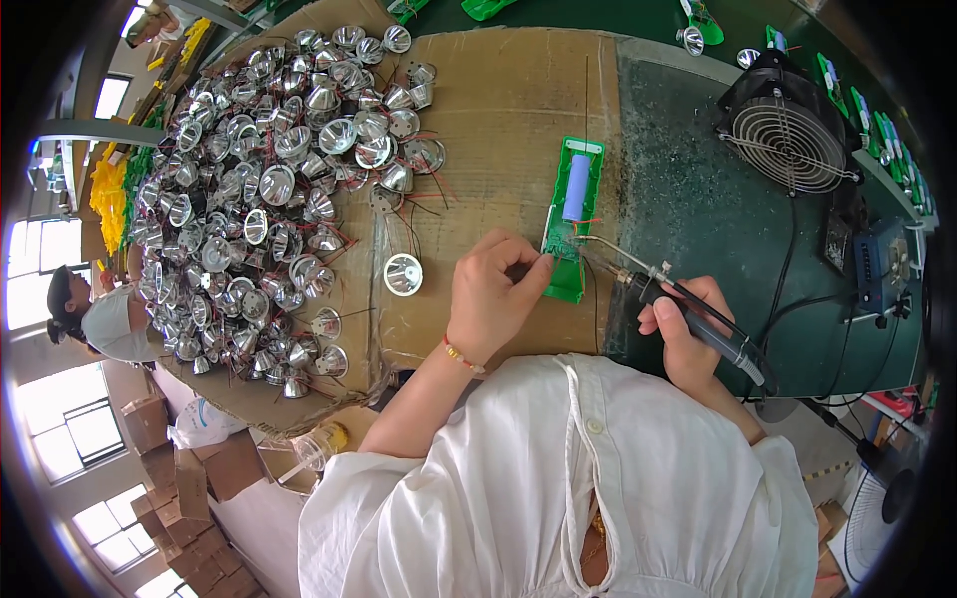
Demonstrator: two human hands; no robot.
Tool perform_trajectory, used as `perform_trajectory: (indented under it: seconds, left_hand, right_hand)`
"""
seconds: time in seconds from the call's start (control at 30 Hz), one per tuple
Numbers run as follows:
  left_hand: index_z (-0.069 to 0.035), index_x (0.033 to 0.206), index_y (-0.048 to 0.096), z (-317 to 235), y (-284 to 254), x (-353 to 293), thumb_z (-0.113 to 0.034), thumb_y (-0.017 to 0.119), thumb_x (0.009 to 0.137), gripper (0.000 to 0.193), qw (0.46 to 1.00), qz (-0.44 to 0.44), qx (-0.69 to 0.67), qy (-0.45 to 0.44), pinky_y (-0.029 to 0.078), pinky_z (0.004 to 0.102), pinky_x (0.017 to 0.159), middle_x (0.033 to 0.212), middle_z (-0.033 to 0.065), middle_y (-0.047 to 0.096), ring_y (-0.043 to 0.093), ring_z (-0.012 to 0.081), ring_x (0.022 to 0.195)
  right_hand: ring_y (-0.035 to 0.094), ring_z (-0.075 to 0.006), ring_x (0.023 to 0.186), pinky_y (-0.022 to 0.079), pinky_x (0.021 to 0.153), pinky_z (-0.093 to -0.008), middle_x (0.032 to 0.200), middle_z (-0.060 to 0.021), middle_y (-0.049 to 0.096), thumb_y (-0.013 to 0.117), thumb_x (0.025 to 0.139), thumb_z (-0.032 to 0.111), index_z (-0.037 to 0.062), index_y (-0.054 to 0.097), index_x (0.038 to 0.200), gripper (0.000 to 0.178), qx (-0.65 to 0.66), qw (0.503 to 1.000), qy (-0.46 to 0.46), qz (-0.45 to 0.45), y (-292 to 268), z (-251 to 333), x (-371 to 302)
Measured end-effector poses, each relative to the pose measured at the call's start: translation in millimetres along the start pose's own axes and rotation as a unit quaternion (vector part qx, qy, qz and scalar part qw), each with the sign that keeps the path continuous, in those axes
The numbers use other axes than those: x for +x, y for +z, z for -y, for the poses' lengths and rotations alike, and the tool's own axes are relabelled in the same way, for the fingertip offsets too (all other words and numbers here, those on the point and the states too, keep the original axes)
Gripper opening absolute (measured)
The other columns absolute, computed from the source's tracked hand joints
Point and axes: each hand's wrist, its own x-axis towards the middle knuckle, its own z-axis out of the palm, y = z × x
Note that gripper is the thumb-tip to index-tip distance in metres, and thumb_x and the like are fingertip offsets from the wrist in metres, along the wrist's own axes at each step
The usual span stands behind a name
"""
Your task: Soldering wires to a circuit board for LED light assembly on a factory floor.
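Bright windows (72, 435) along the left, brown cartons (189, 493) near pale floor (261, 523).

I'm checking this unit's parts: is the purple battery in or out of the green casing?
In: the purple battery lies lengthwise within the outline of the green casing, whose rim shows around it.

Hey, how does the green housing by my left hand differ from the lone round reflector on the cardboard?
Shape: the green plastic housing is long and narrow; the lamp reflector is round. Colour: the housing is green, the reflector silvery. State: the left hand is at the housing's edge; the reflector lies untouched. Both rest on the brown cardboard.
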Motion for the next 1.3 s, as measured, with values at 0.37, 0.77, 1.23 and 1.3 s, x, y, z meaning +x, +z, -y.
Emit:
perform_trajectory:
  seconds: [0.37,0.77,1.23,1.3]
  left_hand:
    - [0.0,0.085,0.062,-15,-17,-4,-0.014,0.069,0.073,0.019,0.986,0.059,-0.075,-0.138,0.049,0.0237,0.06,0.076,0.0063,0.064,0.061,0.01,0.064]
    - [-0.001,0.083,0.066,-19,38,222,-0.031,0.066,0.068,0.033,0.985,0.058,0.126,0.1,0.051,0.035,0.065,0.074,0.0183,0.063,0.063,0.0293,0.069]
    - [-0.002,0.086,0.066,22,-38,278,-0.02,0.064,0.072,0.022,0.984,0.126,0.123,0.028,0.046,0.0247,0.064,0.073,0.0043,0.065,0.06,0.0118,0.067]
    - [0.001,0.085,0.065,27,-41,256,-0.016,0.062,0.077,0.019,0.984,0.153,0.085,0.019,0.046,0.0223,0.064,0.074,0.0012,0.064,0.059,0.0092,0.068]
  right_hand:
    - [0.056,-0.0128,0.057,0.048,0.054,-0.0242,0.069,-0.0119,0.059,0.057,0.082,0.005,-0.0023,0.048,0.089,0.014,-0.029,0.996,-0.035,-0.08,-32,-6,8]
    - [0.055,-0.0128,0.056,0.047,0.053,-0.0246,0.069,-0.011,0.058,0.056,0.083,0.007,-0.0008,0.048,0.088,0.012,-0.034,0.992,0.04,-0.117,-45,-9,23]
    - [0.058,-0.0105,0.062,0.049,0.057,-0.0237,0.072,-0.0096,0.061,0.06,0.082,0.007,-0.0005,0.049,0.087,0.014,-0.028,0.99,0.089,-0.102,-44,-6,26]
    - [0.058,-0.0104,0.062,0.049,0.057,-0.0237,0.072,-0.0095,0.061,0.06,0.081,0.007,-0.0007,0.05,0.088,0.014,-0.033,0.989,0.088,-0.11,-42,-5,26]
